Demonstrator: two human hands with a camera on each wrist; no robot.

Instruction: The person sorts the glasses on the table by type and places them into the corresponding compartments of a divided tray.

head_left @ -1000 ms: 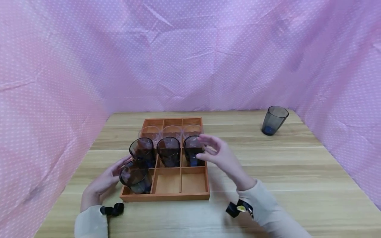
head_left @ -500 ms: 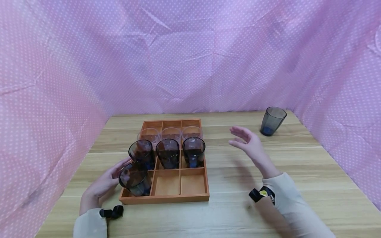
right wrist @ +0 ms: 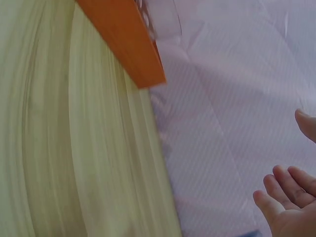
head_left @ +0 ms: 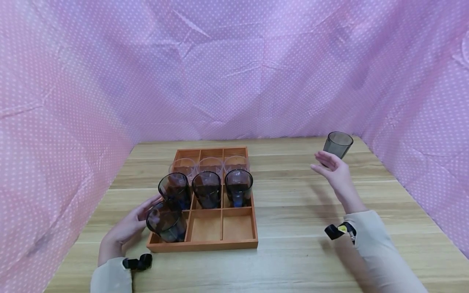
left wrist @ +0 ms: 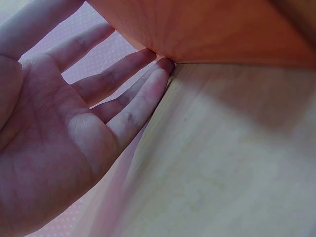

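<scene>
A wooden divided box stands on the table, left of the middle. My left hand lies along its left side; in the left wrist view the extended fingertips meet the box wall. One smoky dark glass sits in the front left compartment. Behind it, the middle row holds three dark glasses, and clear glasses stand in the far row. At the back right, another dark glass stands alone on the table. My right hand, fingers spread and thumb apart, overlaps its lower part in the head view.
The box's front middle compartment and front right compartment show bare wood. Pink dotted cloth hangs behind and along both sides of the wooden table.
My right hand has moved away from the right glass of the middle row, rightward across the table to the lone dark glass. The left hand has stayed against the box.
</scene>
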